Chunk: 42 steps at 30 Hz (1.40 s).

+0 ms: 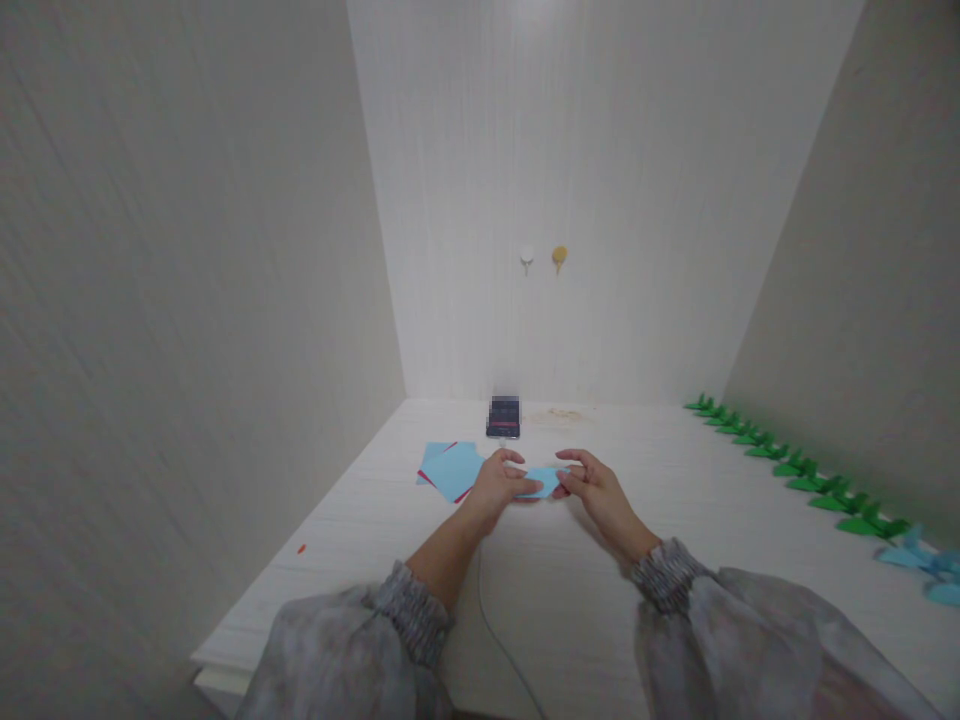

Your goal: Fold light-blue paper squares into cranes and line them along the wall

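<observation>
Left hand [495, 492] and right hand [594, 488] hold one light blue paper [545, 478] between them, low over the white table [600, 620]. On the left, the thumb presses flat across the paper's face with the fingers behind it; on the right, thumb and fingers appear to pinch its right end, the index finger raised away from it.

What matters most is how the paper lies: as seen, its long axis runs left to right, from one hand to the other, with a thin red edge showing along the near side. Neither hand is clearly nearer, since each has an end, though the left thumb reaches further in. Whether the paper is folded underneath, I cannot tell.

Just left of the left hand lies a fanned pile of blue and red sheets [454, 470], so that hand is the closer one to it. A phone [503, 416] rests beyond the hands, and a row of green paper leaves [796, 466] runs along the right side, well apart.
</observation>
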### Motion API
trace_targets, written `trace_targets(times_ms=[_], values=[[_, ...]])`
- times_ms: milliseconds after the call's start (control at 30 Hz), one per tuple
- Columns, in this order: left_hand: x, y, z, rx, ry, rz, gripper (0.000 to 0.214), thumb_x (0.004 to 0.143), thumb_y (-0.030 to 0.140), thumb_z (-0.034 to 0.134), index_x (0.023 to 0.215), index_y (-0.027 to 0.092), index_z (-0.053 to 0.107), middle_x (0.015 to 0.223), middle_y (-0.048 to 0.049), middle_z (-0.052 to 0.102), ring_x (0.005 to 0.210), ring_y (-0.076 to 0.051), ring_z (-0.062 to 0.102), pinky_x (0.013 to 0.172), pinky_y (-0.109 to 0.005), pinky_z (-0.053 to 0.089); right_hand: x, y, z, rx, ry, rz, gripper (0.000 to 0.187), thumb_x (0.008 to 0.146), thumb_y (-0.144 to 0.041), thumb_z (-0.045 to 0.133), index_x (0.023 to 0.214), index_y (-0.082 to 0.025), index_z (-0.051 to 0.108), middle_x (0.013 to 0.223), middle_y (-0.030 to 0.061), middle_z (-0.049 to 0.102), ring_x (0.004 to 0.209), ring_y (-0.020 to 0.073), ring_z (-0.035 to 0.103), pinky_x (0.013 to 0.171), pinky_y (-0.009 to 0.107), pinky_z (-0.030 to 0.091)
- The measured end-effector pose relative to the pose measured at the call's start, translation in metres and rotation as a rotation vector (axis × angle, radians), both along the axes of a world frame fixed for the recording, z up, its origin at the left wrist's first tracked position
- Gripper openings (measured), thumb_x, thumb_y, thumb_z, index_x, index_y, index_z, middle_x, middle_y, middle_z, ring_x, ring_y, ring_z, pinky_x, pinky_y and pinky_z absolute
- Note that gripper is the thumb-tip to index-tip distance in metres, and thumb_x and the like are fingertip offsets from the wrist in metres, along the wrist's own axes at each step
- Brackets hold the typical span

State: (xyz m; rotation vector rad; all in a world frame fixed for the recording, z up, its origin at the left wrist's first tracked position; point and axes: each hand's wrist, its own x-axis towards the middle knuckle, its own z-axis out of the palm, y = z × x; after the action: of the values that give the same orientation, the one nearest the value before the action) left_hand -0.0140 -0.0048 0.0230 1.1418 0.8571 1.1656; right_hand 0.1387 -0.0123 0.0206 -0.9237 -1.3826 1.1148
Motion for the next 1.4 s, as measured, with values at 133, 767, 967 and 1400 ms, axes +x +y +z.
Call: trace_targets(times_ms=[133, 767, 967, 1400], values=[[-0.002, 0.004, -0.001, -0.006, -0.012, 0.003, 0.051, 0.043, 0.015, 0.072, 0.08, 0.016, 0.037, 0.054, 0.0018, 0.057, 0.048, -0.012, 0.055, 0.055, -0.031, 0.047, 0.0, 0.001, 0.002, -0.016, 0.03, -0.013, 0.031, 0.065, -0.033, 0.053, 0.089, -0.016, 0.047, 0.05, -0.002, 0.058, 0.049, 0.0134, 0.055, 0.054, 0.025, 0.039], [0.0, 0.0, -0.007, 0.004, -0.056, -0.105, 0.049, 0.05, 0.022, 0.071, 0.086, 0.015, 0.039, 0.06, -0.0001, 0.059, 0.059, -0.014, 0.059, 0.064, -0.033, 0.047, -0.004, -0.002, -0.002, -0.063, 0.02, -0.041, 0.043, 0.056, -0.022, 0.06, 0.095, -0.017, 0.044, 0.047, -0.0073, 0.05, 0.044, 0.0092, 0.045, 0.046, 0.021, 0.032], [-0.003, 0.0, -0.008, -0.023, -0.017, -0.113, 0.059, 0.044, 0.016, 0.074, 0.091, 0.015, 0.038, 0.058, 0.0013, 0.057, 0.056, -0.015, 0.059, 0.063, -0.033, 0.048, -0.003, -0.002, 0.0, -0.077, 0.015, -0.104, 0.042, 0.055, -0.023, 0.06, 0.094, -0.017, 0.045, 0.046, -0.0073, 0.049, 0.044, 0.0102, 0.045, 0.047, 0.023, 0.033], [0.0, 0.0, -0.006, -0.039, 0.013, -0.142, 0.058, 0.045, 0.013, 0.072, 0.091, 0.016, 0.038, 0.057, 0.0003, 0.059, 0.054, -0.017, 0.06, 0.059, -0.033, 0.048, -0.004, -0.003, -0.007, -0.081, 0.033, -0.009, 0.045, 0.054, -0.019, 0.061, 0.096, -0.018, 0.045, 0.061, -0.0038, 0.055, 0.048, 0.0098, 0.051, 0.05, 0.023, 0.04]])
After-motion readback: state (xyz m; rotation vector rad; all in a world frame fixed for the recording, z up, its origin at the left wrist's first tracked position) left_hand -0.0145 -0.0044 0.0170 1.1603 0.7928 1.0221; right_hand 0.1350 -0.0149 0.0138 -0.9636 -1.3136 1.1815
